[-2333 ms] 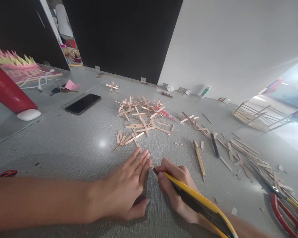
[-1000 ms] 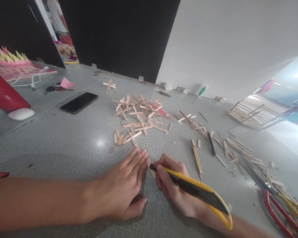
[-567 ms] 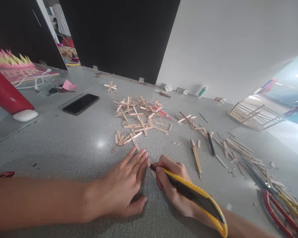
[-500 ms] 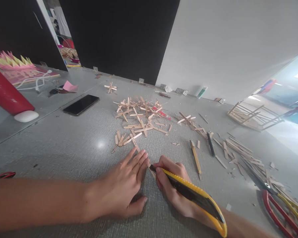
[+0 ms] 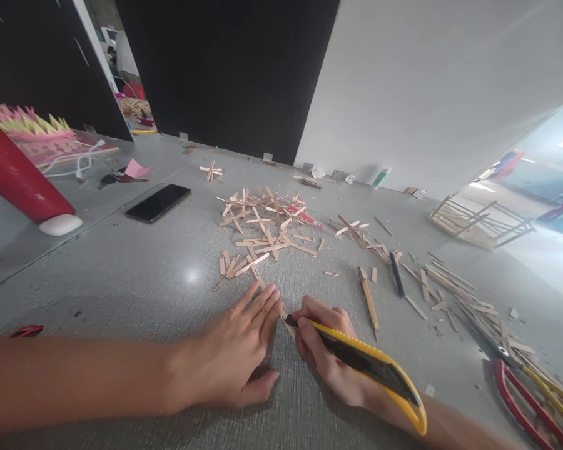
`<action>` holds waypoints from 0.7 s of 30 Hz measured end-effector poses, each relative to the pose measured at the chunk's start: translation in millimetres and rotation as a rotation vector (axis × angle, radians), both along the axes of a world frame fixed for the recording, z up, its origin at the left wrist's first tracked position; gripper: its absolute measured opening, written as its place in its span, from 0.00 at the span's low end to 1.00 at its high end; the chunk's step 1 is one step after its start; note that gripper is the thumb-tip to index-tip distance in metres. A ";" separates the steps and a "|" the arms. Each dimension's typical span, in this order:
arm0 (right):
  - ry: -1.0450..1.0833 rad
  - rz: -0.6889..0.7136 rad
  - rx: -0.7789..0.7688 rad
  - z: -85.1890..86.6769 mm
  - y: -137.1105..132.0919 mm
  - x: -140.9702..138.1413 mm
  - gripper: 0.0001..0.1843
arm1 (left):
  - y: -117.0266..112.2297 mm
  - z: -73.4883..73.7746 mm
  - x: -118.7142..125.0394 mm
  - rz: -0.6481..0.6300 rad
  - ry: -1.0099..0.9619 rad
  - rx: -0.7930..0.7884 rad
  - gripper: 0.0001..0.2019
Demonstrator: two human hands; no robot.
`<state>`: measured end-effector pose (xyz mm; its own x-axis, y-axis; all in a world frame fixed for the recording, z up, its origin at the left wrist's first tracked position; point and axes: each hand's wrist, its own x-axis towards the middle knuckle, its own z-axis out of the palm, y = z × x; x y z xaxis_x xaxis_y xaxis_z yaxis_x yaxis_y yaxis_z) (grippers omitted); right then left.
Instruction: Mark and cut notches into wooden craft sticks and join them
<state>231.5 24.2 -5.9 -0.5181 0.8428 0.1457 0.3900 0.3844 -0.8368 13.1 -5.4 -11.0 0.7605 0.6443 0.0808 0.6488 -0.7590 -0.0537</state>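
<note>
My left hand (image 5: 237,353) lies flat on the grey surface, its fingers stretched over a thin wooden craft stick (image 5: 259,278) and pressing on it. Part of that stick is hidden beneath the fingers; its near end shows between my two hands. Wrapped round a yellow and black utility knife (image 5: 366,361), my right hand (image 5: 326,353) is closed. The knife's tip is at the stick, just right of my left fingertips, though the blade itself is hard to make out. Beyond my hands lies a heap of craft sticks (image 5: 269,234), some crossed over each other.
A craft knife (image 5: 368,299) and a black-handled blade (image 5: 396,275) lie to the right, near large scissors (image 5: 504,356) and loose sticks. Farther left are a phone (image 5: 158,203) and a red cylinder (image 5: 21,165). A stick frame (image 5: 481,222) stands at the far right.
The knife tip has shifted slightly down and right along the stick. My left hand stays pressed in place. The view has tilted a little, so the phone and red cylinder appear farther right.
</note>
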 end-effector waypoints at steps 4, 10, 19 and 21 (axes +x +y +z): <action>0.057 -0.049 -0.093 0.1 -3.1 2.7 0.20 | -1.6 1.5 -4.3 0.006 -0.011 -0.014 0.40; 0.193 -0.145 -0.118 -2.9 -2.4 5.3 0.20 | 3.2 6.4 -11.4 -0.008 -0.212 -0.025 0.17; 0.015 -0.180 0.085 -2.0 7.0 7.3 0.15 | 6.6 23.2 -7.5 0.125 -0.519 -0.389 0.08; 0.039 -0.194 0.109 -3.0 10.2 7.9 0.14 | 4.8 29.6 -8.7 0.242 -0.683 -0.439 0.07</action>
<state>239.4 34.5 -8.9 -0.3404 0.9043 0.2577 0.4337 0.3942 -0.8103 4.3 -0.7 18.6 0.4725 0.8634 0.1767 0.5791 -0.4553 0.6763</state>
